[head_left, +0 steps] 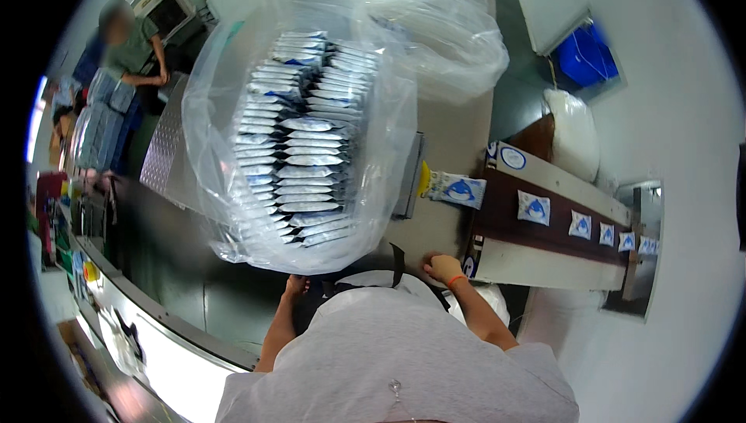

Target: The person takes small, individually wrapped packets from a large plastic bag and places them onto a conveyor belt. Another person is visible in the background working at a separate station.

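A large clear plastic bag [392,190] lies wide open on the metal table in front of me. Inside it, white and blue sealed packets [311,160] stand on edge in two long rows. My left hand [297,286] is low beside the bag's near edge, its fingers curled; what they may grip is hidden. Resting at the table's near edge, right of the bag, is my right hand [444,267], closed loosely with nothing visible in it and an orange band at the wrist. A single packet [458,190] lies at the conveyor's end, beside a yellow piece [424,180].
Several spaced packets lie on the dark conveyor belt [505,217], which runs right to a wall opening. More clear plastic bags [451,42] are heaped at the table's far side. A blue bin [584,57] and a white sack [573,131] stand beyond. Another person [136,54] stands far left.
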The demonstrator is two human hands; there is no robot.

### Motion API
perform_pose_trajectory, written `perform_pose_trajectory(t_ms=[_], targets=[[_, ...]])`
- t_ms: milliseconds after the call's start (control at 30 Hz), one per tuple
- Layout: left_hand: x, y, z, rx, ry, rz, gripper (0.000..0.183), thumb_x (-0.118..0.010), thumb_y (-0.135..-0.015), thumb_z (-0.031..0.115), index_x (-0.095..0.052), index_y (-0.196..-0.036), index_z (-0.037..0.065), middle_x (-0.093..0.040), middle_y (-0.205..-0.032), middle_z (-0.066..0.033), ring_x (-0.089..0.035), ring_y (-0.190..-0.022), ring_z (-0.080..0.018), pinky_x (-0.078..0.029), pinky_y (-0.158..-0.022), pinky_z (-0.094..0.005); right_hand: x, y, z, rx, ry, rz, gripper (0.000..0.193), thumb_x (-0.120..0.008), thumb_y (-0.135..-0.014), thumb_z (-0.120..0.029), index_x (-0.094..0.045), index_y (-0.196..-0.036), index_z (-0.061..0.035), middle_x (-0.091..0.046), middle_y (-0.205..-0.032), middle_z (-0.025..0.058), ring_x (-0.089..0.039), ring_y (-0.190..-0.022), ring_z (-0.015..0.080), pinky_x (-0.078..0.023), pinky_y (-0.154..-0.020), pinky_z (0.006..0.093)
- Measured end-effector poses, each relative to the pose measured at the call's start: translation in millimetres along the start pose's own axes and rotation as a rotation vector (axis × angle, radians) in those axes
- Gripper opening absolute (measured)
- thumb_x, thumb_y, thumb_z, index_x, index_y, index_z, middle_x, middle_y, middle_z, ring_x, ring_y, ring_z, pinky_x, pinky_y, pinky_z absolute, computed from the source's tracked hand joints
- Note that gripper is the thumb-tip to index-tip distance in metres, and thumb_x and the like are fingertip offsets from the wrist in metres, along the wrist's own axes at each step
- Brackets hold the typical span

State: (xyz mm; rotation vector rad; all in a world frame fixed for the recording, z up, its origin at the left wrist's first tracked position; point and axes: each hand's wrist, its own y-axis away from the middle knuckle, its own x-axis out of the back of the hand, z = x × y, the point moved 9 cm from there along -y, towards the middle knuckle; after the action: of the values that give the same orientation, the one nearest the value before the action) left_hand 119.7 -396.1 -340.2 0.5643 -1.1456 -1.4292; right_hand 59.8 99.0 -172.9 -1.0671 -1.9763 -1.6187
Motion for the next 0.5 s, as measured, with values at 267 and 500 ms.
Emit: perform_pose_trajectory(t_ms=[267,500], targets=[[-21,-21,54,-0.125,0.086,-0.196,0.015,-0.052,-0.097,0.022,-0.056,-0.088,0.011,-0.057,-0.069,-0.0026,-0.053,-0.052,-0.0130,-0.041,-0.044,-0.0282,-30,-22,13,0.022,-0.098,0.017,0.035,-0.052,-0.089,-0.035,-0.072,-0.096,-0.0070,-0.070,-0.103,0.0174,-0.066,-0.098,0.0362,-0.051,-0.086,0.0472],[-5,-61,-5,0.015,-0.138,-0.079,0.019,-0.054,-0.096,0.025,-0.060,-0.093,0.008,-0.057,-0.069,-0.0027,-0.052,-0.051,-0.0133,-0.043,-0.043,-0.0293,66,-15,-19,0.416,-0.358,0.075,0.042,-0.052,-0.093,-0.042,-0.066,-0.100,-0.0031,-0.068,-0.092,0.0199,-0.064,-0.090,0.0399,-0.049,-0.082,0.0476]])
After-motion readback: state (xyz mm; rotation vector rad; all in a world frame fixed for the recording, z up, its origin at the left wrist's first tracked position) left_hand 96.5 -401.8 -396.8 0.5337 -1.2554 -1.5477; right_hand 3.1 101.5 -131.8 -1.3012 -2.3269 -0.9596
